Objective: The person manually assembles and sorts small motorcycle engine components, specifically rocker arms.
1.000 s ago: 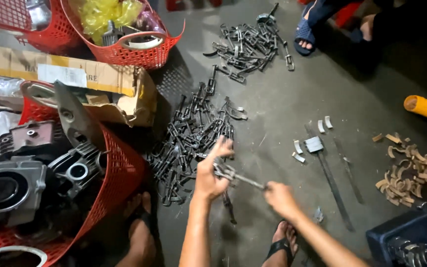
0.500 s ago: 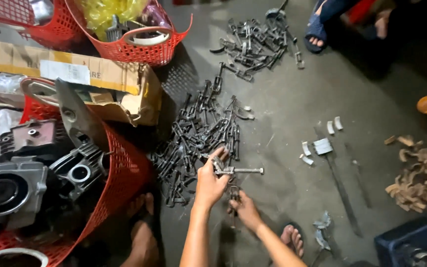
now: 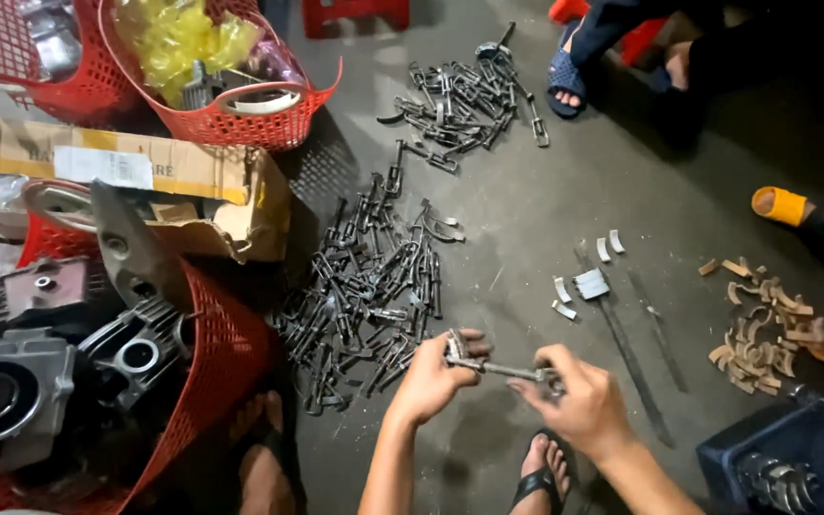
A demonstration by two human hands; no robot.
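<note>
Between the two hands, low in the middle of the view, a slim metal rod part point(image 3: 493, 367) is stretched level above the concrete floor point(image 3: 526, 219). The left hand point(image 3: 431, 381) pinches its wider, forked end between thumb and fingers; the right hand point(image 3: 579, 405) closes around the other end, fingers curled tight. Half a second ago the right hand was down below the left one and only the left held the part; now the right hand has come up and taken the far end, so the piece is gripped at both ends and looks ready to be twisted or pulled apart, as far as I can judge.

Just left of the hands lies a heap of dark metal parts point(image 3: 374, 296), with a second heap point(image 3: 464, 100) farther up. Small pale curved pieces point(image 3: 588, 281) sit to the right, beside a scatter of brown curved pieces point(image 3: 760, 329). A red mesh basket point(image 3: 216, 358) holding engine castings stands at the left, and a sandalled foot point(image 3: 541, 467) rests beneath the hands.
</note>
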